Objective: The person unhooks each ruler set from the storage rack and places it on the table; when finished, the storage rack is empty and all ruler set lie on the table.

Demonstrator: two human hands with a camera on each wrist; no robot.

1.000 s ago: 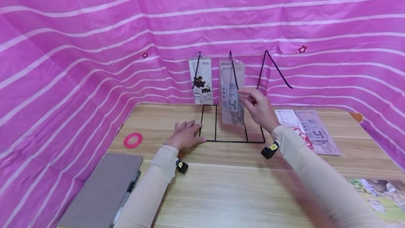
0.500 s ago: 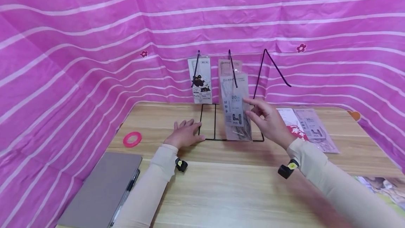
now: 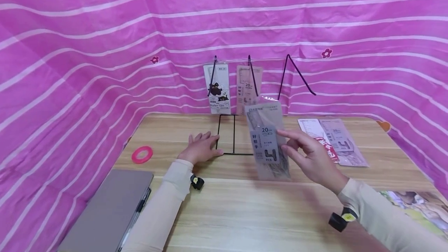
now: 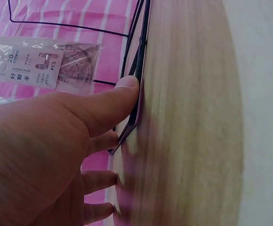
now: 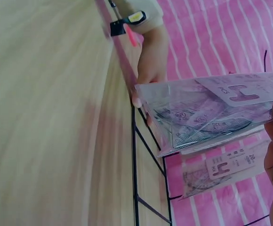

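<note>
clear ruler packet [image 3: 267, 141] had come down and toward the person since the earlier frame, from in front of the middle hook [image 3: 253, 76] to lower and nearer. right hand [image 3: 309, 158] moved with it; left hand [image 3: 200, 148] stayed put.

right: thumb and index pinched the packet's edge at its 3 o'clock. packet hung in air over the table [image 3: 217, 213], top leaning toward 11. top flap sat just beside the hook tip in the head view; couldn't tell if they touched.

left: fingers spread, fairly straight, at about 8 o'clock on the wire rack [image 3: 234, 135], thumb resting on the base wire.

a pink packet [image 3: 244, 92] hung on the middle hook, at the held one's 11 o'clock; cat ruler set [image 3: 219, 88] on the left hook, between 10 and 11. white-and-red packet [image 3: 311, 129] and a second pink packet [image 3: 341, 141] lay at 3.

risks, my read: one-edge pinch on slick film could have let the packet pivot or slip, loose rulers weighting its bottom. a flap snagging the tip could have dragged the rack toward 6 or tipped it; left thumb only braced one corner.
</note>
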